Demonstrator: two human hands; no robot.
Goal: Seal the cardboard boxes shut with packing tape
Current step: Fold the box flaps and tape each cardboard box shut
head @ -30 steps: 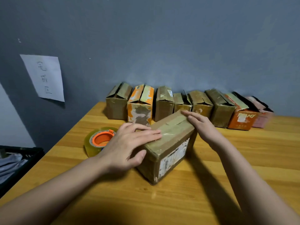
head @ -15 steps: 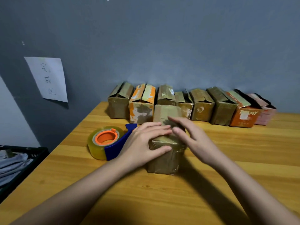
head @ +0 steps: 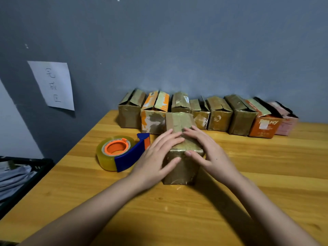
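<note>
A brown cardboard box (head: 181,170) stands on the wooden table (head: 248,183) in front of me, its short end facing me and glossy tape across its top. My left hand (head: 156,157) lies flat on the box's left top edge, thumb against the near face. My right hand (head: 205,150) rests flat on the right top edge, its thumb on the near top edge. A roll of clear packing tape (head: 113,151) with an orange core sits in a blue dispenser (head: 132,155) just left of my left hand.
A row of several small cardboard boxes (head: 218,114), brown, orange and pink, lines the grey wall at the back, some with flaps raised. A paper note (head: 52,85) hangs on the left wall. A dark crate with cloth (head: 17,174) sits off the table's left edge.
The box was turned from a diagonal position so that its short end faces me. Both hands moved together onto its near top edge.
</note>
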